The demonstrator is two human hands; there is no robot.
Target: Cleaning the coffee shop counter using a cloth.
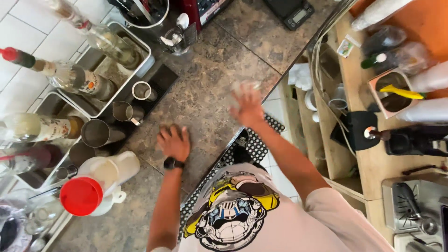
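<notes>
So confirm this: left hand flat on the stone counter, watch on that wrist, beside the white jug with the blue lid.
One slip: the head view shows the white jug has a red lid, not blue. The left hand does lie flat on the stone counter, watch on that wrist.

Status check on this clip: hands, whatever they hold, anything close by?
Left hand flat on brown marbled stone counter, empty. Right hand raised, motion-blurred, seems to grip a clear glass. Steel jiggers stand left of the left hand.

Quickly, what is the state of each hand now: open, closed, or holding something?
Left hand: open, resting flat on the stone counter, holding nothing.
Right hand: blurred; it seems to grip a clear glass, but this cannot be told surely.
</notes>
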